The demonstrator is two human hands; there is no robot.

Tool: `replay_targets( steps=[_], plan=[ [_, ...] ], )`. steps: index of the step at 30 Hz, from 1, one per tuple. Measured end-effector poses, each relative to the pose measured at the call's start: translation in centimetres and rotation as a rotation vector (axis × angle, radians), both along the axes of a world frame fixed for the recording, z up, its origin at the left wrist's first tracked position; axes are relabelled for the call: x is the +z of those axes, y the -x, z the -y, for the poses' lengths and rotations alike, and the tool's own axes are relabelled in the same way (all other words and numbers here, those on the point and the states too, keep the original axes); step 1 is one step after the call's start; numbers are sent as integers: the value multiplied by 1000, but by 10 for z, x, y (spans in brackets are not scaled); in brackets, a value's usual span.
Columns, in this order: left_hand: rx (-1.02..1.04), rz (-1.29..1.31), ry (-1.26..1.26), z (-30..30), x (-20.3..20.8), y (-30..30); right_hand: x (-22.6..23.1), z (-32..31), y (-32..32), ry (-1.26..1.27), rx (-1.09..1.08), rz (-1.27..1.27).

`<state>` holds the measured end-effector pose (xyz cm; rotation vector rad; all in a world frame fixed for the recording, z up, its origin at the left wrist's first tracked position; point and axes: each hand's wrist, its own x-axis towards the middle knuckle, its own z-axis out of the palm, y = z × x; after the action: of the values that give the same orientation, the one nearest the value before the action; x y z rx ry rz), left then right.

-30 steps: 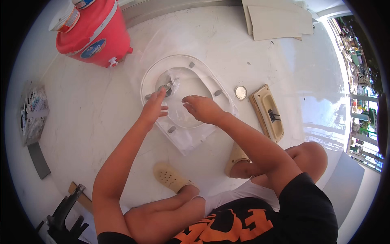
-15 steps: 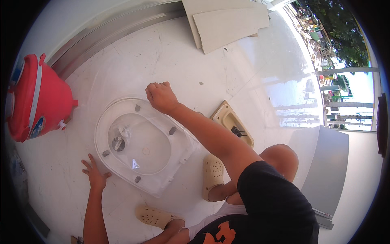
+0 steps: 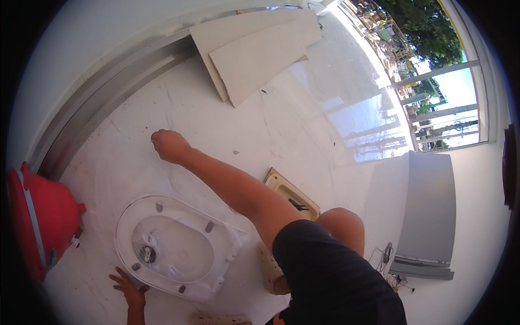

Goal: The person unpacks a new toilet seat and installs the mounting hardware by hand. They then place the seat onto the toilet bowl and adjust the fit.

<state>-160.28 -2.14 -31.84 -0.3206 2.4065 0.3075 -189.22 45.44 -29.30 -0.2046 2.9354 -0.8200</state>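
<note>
Your right hand: fingers curled in to a narrow fist, knuckles toward the left; you cannot tell from here whether it pinches any film.
Your right arm: stretched almost straight from the black sleeve, slanting up and left, so the hand sits beyond the seat's far edge.
Your left hand: fingers fanned wide, pointing up and left, thumb toward the seat; it lies low, just beside the rim, and whether they touch is unclear.
Your left arm: only a short stretch of forearm shows, upright from the lower edge.
White toilet seat: flat on the floor in front of you, grey bumpers facing up, a wrapped metal part inside its oval.
Near your feet: a beige clog to the right of the seat; beyond it, a beige tray-shaped piece holding something dark.
Left side: a red cooler with a spigot.
Farther out: pale boards overlap on the floor; a grey panel leans at right.
</note>
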Motion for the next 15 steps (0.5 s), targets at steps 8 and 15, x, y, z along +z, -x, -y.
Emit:
replay_targets(
  steps=[8, 15],
  plan=[
    [65, 125, 23, -13, 16, 9, 27, -13, 20, -218, 116, -269],
    [89, 201, 17, -26, 34, 20, 21, -31, 83, -481, 464, -674]
  ],
)
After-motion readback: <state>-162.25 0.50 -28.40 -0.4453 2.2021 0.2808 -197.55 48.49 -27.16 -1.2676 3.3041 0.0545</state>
